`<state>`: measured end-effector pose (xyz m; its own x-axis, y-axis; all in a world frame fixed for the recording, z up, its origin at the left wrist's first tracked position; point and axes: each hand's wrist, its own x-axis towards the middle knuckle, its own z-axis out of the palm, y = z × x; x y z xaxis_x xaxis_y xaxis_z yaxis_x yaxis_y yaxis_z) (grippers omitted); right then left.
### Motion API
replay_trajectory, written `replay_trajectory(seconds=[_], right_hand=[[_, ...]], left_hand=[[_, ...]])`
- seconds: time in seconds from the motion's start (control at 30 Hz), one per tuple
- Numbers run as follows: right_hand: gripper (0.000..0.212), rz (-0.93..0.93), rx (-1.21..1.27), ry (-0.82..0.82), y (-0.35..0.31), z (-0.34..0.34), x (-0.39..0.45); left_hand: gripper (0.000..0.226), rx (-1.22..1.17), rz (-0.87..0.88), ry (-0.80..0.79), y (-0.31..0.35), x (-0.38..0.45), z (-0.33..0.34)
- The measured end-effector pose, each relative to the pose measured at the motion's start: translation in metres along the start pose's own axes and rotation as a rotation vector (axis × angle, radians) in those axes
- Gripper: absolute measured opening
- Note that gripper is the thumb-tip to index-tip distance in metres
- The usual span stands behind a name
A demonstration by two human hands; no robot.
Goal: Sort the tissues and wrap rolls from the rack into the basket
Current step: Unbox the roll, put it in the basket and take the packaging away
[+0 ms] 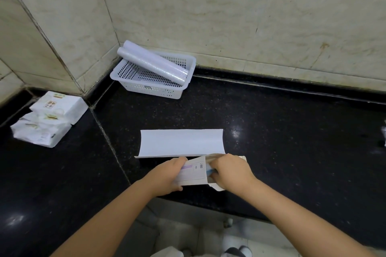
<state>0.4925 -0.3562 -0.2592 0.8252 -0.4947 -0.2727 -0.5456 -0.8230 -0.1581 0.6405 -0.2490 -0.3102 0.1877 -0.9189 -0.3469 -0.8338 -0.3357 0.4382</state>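
Two wrap rolls [153, 64] lie slanted across the basket [125, 71] in the bench's [271, 127] back corner, while my left hand [167, 177] and right hand [229, 173] grip an open wrap box [181, 144] at the front edge.

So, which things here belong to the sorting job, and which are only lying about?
Belong to the job:
- white basket in the corner
- two wrap rolls lying across it
- tissue packs on the counter, far left
- open carton, held by left hand and right hand

Lying about:
- partly seen object at the right edge, cannot tell what
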Motion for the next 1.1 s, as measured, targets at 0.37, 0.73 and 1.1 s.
replay_trajectory(seconds=[0.37,0.73,1.1], right_hand=[[0.027,0.226,0.289,0.223,0.091,-0.063,-0.050],[0.043,0.539,0.795,0.600,0.130,-0.084,-0.085],[0.039,-0.161,0.595,0.297,0.048,-0.095,0.010]], left_hand=[[0.053,0.366,-0.043,-0.097,0.030,0.034,-0.021],[0.069,0.575,0.030,-0.122,0.079,0.064,-0.008],[0.068,0.077,0.168,0.215,0.042,0.029,-0.120]])
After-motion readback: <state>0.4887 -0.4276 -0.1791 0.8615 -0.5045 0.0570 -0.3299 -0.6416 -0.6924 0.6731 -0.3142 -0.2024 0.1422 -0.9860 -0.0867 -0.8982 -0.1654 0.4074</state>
